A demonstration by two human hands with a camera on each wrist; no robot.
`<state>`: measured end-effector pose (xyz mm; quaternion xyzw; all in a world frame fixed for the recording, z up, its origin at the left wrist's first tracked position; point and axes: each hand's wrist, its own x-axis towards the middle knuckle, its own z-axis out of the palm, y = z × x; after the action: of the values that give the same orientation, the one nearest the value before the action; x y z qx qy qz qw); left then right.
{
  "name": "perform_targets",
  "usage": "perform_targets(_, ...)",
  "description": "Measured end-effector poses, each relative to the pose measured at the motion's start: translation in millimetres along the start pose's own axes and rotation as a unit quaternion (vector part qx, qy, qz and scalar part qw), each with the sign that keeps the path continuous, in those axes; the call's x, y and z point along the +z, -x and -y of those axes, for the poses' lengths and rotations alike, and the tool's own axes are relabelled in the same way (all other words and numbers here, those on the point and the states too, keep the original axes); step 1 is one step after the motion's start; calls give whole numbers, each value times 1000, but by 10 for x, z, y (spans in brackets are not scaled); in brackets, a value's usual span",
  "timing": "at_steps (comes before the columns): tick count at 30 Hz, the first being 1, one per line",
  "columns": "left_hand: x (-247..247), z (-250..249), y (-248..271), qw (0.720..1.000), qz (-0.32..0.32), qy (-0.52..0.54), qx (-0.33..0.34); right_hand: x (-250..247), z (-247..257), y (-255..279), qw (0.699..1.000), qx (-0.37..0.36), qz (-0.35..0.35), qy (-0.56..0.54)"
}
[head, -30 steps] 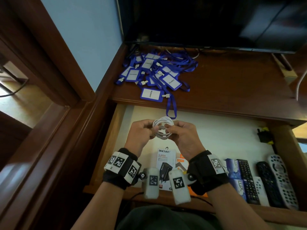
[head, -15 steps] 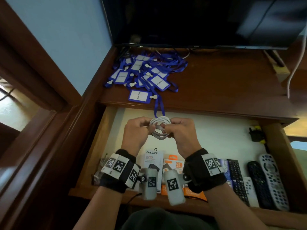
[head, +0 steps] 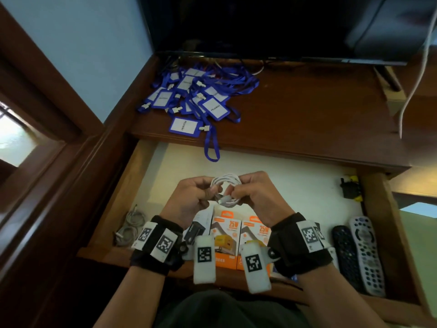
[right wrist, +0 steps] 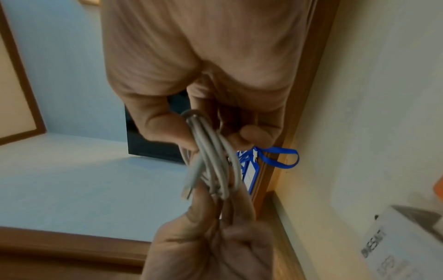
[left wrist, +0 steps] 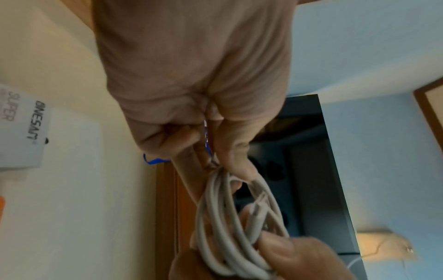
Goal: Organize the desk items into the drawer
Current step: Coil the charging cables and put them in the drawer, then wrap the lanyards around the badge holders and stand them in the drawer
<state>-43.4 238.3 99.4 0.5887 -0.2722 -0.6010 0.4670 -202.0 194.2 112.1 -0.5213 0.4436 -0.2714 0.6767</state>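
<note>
Both hands hold a white cable [head: 225, 189] coiled into a small round loop, above the middle of the open drawer [head: 142, 176]. The left hand [head: 189, 200] pinches one side and the right hand [head: 256, 197] pinches the other. It looks like they are tidying the bendy coil. Next it needs a free spot inside. At 6 o'clock sit shiny orange boxes [head: 238, 233], at 4 o'clock hard remotes [head: 364, 252]. At 12 o'clock, blue badges [head: 196, 100] with soft straps lie piled on the wooden desk [head: 307, 110].
</note>
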Motion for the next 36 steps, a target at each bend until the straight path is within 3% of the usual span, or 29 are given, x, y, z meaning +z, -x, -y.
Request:
perform_targets(5,-64,-74,56,995,-38,-90,14,-9,-108,-45,997,26,11,71)
perform_targets(12,-302,-15,127,984,-84,-157,19,198,-200,-218,997,47,34,57)
perform_targets(20,-1083,94,-75,964,-171,-204,12,469,-344,-685,988,103,14,113)
perform_targets(24,-1590,35,-373,941,-168,-294,9,537,-240,-1025,983,93,-34,154)
perform_targets(29,-2152,65,-864,868,-116,-482,-18,672,11,-1565,967,13,-64,246)
perform_targets(33,-2312,130,-1206,759,-4,-650,-40,874,125,-2075,938,-25,-89,334)
perform_targets(36,-2369,213,-1397,699,74,-710,-47,1031,90,-2403,898,-71,-86,427)
